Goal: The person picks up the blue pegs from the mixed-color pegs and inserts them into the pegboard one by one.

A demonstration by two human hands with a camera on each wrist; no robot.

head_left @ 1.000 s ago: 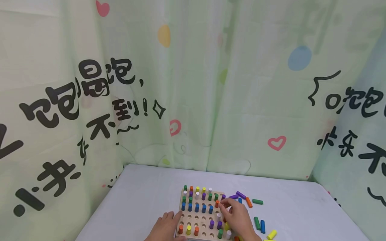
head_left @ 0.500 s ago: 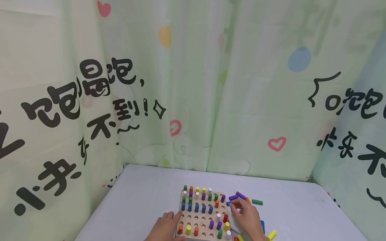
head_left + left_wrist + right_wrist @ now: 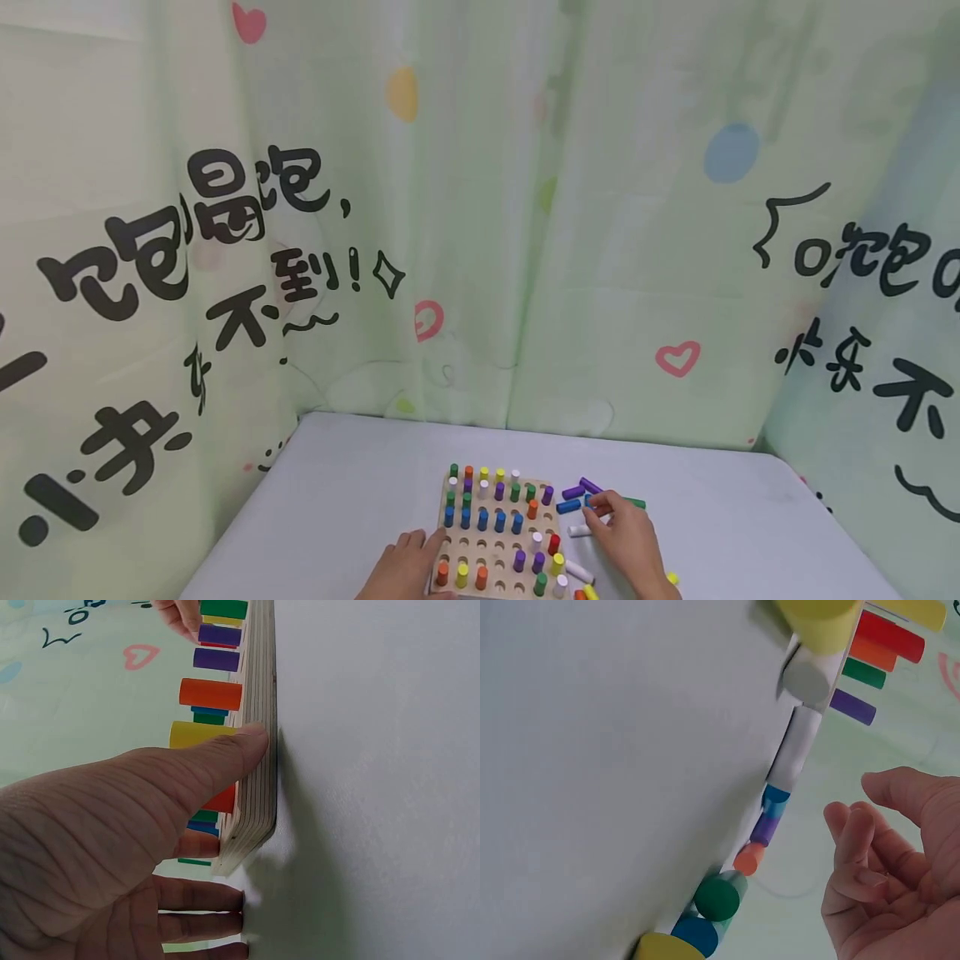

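A wooden pegboard (image 3: 501, 536) stands on the table, with blue, green, orange, yellow, purple, white and red pegs upright in many of its holes. My left hand (image 3: 402, 568) rests at its near left corner. In the left wrist view, the thumb (image 3: 238, 750) presses the board's front side, close to a yellow peg (image 3: 196, 733), and the other fingers are extended. To the right of the board, my right hand (image 3: 628, 537) hovers over loose pegs, including a blue peg (image 3: 568, 506) and a white peg (image 3: 580, 531). Thumb and fingers are apart, and nothing shows between them.
Purple pegs (image 3: 572, 492) and a green peg (image 3: 636, 503) lie beyond the right hand. Another white peg (image 3: 579, 572) and a yellow peg (image 3: 591, 592) are nearer, beside the board. A printed curtain (image 3: 480, 208) surrounds the white table (image 3: 375, 467) behind and at both sides.
My right hand has moved away from the board's right-hand holes, rightward to the loose pegs. The left hand has stayed at the board's corner. The head view has shifted slightly.
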